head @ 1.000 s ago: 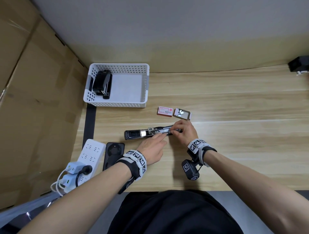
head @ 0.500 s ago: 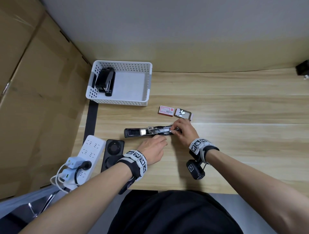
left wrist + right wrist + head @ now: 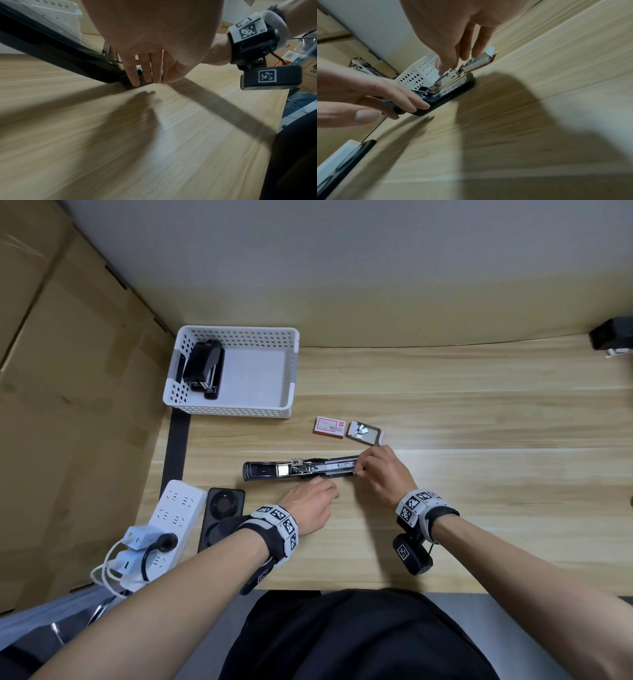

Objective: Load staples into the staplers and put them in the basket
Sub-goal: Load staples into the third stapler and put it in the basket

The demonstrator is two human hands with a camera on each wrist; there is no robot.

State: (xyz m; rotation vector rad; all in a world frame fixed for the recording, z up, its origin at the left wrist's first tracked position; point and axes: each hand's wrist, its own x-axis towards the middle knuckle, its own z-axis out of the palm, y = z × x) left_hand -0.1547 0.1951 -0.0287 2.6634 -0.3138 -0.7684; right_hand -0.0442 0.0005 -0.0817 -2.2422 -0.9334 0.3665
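Near the basket (image 3: 291,361), just in front of it on the worktop (image 3: 479,422): open stapler (image 3: 301,469) lying flat, lid swung out fully away from the metal staple channel. Second stapler (image 3: 203,368) already inside the basket, at its left side. Left hand (image 3: 308,505) with straight fingers pressed down on the stapler base, steadying it. Right hand (image 3: 383,470) at the stapler's far end from the lid, fingertips pinching something small over the channel; looks like a staple strip, too small to confirm. Step in hand, judged: loading staples into this second stapler. Next move likely calls for seating the strip fully in the channel, swinging the lid shut until it latches, then carrying the stapler across to the basket. Between stapler and basket: closed staple box (image 3: 329,427) with red-and-white label, print too small to read; just beside it, open staple box (image 3: 364,433) showing loose silver strips. Square black-and-white marker tags on both wristbands, no readable text. Left of the stapler: power strip (image 3: 171,508) with plugs, dark phone (image 3: 222,515) beside it
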